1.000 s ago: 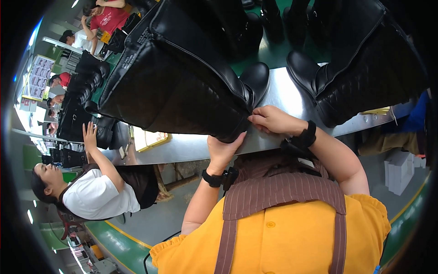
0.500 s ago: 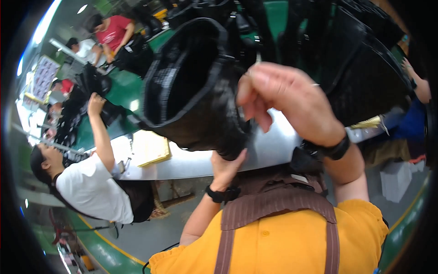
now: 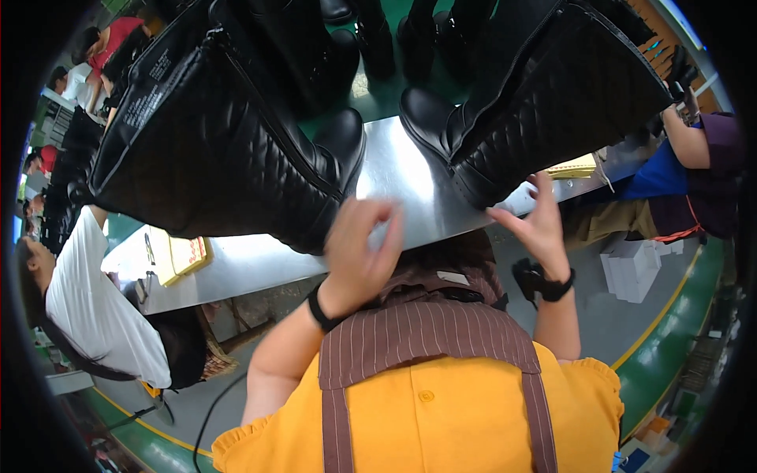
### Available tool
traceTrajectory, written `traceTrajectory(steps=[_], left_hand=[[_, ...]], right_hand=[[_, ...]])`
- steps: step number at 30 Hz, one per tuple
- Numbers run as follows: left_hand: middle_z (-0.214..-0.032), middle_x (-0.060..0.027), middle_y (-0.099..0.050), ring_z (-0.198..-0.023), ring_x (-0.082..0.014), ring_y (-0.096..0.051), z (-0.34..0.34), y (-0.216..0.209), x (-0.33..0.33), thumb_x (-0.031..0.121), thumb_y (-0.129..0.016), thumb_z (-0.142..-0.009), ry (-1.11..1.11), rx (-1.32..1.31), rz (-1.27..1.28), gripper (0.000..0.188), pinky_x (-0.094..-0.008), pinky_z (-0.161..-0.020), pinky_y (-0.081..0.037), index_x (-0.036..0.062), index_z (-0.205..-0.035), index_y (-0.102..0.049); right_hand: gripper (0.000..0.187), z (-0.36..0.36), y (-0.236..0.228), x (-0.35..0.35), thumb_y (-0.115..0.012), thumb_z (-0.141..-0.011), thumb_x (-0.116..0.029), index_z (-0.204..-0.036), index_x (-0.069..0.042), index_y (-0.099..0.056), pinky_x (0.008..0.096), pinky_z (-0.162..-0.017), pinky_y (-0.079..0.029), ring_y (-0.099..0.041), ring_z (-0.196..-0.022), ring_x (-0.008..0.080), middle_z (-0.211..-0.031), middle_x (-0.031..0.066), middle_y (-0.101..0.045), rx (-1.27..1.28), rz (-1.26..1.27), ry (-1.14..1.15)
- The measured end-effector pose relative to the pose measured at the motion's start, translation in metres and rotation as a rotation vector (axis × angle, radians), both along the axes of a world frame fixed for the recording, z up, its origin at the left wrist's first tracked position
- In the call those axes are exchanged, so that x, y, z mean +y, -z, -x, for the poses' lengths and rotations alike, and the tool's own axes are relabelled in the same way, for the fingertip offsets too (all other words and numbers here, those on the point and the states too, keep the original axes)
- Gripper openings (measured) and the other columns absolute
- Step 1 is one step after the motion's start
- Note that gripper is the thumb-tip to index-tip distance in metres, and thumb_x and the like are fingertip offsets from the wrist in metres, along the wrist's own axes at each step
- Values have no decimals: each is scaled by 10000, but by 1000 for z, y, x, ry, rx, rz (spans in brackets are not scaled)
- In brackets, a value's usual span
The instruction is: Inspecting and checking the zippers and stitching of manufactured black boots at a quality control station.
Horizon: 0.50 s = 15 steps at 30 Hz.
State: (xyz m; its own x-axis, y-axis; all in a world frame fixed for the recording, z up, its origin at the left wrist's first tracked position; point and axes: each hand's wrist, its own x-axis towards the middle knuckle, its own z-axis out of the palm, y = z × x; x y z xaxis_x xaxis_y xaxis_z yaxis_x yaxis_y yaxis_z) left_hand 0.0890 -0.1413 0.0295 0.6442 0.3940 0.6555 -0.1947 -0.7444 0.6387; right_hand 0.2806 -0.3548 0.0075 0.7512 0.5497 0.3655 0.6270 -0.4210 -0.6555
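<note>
Head cam: two boots up front on the bench, a tall black quilted leather boot (image 3: 229, 150) on the left and a matching black leather boot with a side zip (image 3: 520, 102) on the right, shafts fanning outward. Left hand (image 3: 363, 248) is a blur by the left boot's heel, fingers loosely bent with a gap to the thumb; can't tell if it's touching. Right hand (image 3: 538, 225) has its fingers spread, thumb tip right at the other heel, contact unclear. Both heels sit close to the near edge of the shiny steel bench (image 3: 406, 193); bare metal between the boots is the main moving room. Yellow paper stacks (image 3: 185, 258) lie outside each boot. More black boots (image 3: 374, 43) crowd the far side, co-workers (image 3: 102, 296) flank both ends.
</note>
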Motion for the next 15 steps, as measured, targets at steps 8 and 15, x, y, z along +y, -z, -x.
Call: traceTrajectory(steps=[8, 15], left_hand=[[-758, -44, -634, -631, -104, -570, -125, 75, 8, 215, -599, -973, 326, 656, 643, 262, -255, -595, -464, -6, -1112, -586], [-636, 17, -577, -553, -54, -485, -129, 58, 23, 260, -546, -1007, 633, 824, 880, 273, -212, -532, -382, 50, -846, -616]], right_hand=[[609, -17, 46, 29, -844, -736, -135, -1230, 33, -529, 315, -924, -485, -625, -1040, 181, -1112, 113, -670, 499, -321, -133], [353, -22, 34, 31, -779, -757, -8, -1084, 48, -660, 301, -867, -520, -655, -930, 150, -1019, 74, -707, 479, -274, -220]])
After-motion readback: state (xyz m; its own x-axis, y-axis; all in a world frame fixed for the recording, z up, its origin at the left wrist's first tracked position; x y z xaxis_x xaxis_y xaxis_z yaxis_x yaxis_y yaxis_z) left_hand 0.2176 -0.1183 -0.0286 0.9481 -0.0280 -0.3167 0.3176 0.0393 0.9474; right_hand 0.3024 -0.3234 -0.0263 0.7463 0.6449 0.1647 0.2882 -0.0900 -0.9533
